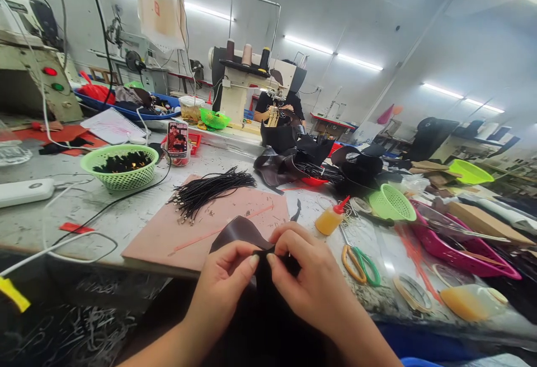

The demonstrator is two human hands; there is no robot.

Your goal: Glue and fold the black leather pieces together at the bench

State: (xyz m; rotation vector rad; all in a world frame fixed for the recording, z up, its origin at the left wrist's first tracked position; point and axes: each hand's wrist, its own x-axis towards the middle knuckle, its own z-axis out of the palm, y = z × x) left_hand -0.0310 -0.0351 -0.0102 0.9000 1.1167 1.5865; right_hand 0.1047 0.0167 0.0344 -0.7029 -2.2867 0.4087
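Both of my hands pinch the edge of a dark leather-like piece [239,231] at the near edge of the table. My left hand [229,277] grips it between thumb and bent fingers. Close beside it, my right hand [308,274] pinches the same edge, thumb tip near the left thumb. Part of the piece curves up behind the hands over a pink board [155,244]; its lower part merges with the dark area below. On the board lies a bundle of black cords [213,188] with light tips.
Right of the board are a glue bottle [329,220], scissors [354,263], a tape roll [412,293] and a magenta basket [457,258]. Left stand a green basket [119,179] and a phone [177,139]. Beyond, a person [289,104] works at a sewing machine [235,98].
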